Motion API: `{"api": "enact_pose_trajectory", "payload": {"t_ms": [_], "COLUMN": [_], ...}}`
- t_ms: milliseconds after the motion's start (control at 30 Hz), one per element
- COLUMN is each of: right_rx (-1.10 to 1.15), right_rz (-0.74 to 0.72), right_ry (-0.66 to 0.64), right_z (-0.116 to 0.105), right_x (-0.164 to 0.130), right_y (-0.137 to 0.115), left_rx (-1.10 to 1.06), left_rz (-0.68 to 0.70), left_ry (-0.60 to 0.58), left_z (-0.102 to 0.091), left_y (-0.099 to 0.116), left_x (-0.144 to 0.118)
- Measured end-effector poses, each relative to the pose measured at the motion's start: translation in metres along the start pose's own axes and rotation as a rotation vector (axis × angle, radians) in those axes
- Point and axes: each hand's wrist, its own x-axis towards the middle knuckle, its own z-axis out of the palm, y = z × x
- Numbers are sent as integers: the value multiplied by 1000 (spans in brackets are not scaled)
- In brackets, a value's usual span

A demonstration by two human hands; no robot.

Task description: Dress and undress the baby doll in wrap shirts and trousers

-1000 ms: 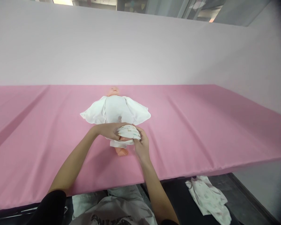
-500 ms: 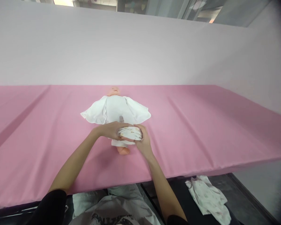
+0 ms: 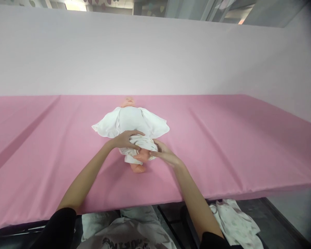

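A baby doll (image 3: 131, 117) lies on its back on the pink table (image 3: 223, 145), head pointing away from me, in an open white top. A bunched white printed garment (image 3: 143, 142) sits around its legs. My left hand (image 3: 124, 139) grips the left side of this bunched garment. My right hand (image 3: 163, 154) pinches its right edge next to a bare doll leg (image 3: 142, 156). One doll foot (image 3: 138, 168) sticks out below.
A pale wall panel (image 3: 155, 55) rises right behind the table. Another white printed cloth (image 3: 238, 224) lies on the dark floor at the lower right, beside my right arm. My lap shows below the table's near edge.
The bunched garment has moved up the doll's legs, baring one leg. My right hand has slid to the right edge with fingers stretched out. The view shifted slightly.
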Motion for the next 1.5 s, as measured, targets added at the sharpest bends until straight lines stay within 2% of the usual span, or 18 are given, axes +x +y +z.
{"api": "enact_pose_trajectory", "payload": {"t_ms": [100, 200, 333, 467, 533, 600, 700, 800, 867, 967, 1167, 1267, 1367, 1500], "right_rx": [-8, -47, -198, -324, -269, -170, -6, 137, 214, 243, 14, 6, 12, -242], "right_rz": [37, 120, 200, 236, 237, 191, 87, 67, 88, 144, 191, 207, 214, 220], "right_ry": [-93, -42, 6, -92, -131, -106, 32, 164, 164, 95, 48, 69, 92, -90], "right_z": [-11, -14, -11, -14, -17, -18, -18, -16, -17, -19, -5, 7, 10, 2], "right_x": [5, 17, 35, 39, 35, 29, 24, 23, 26, 33, 48, 58, 70, 81], "right_y": [-3, -2, -2, -11, -16, -17, -12, -3, 0, -2, -31, -43, -48, -53], "left_rx": [15, 93, 263, 270, 195, 95, -65, -154, -204, -280, -380, -334, -271, -197], "left_rz": [-23, -30, -111, -145, -137, -139, -168, -136, -102, -77, -27, 44, 69, 23], "left_ry": [34, 19, 15, -25, -30, 11, 125, 197, 194, 172, 121, 142, 142, 105], "left_z": [-1, 0, -2, -8, -11, -13, -12, -10, -9, -8, -2, 0, -1, -5], "left_y": [-3, 1, 6, 6, 4, 1, -7, -13, -14, -12, -5, -2, -2, -5], "left_x": [2, 1, -2, -6, -7, -6, -2, 0, 0, -1, 3, 5, 6, 3]}}
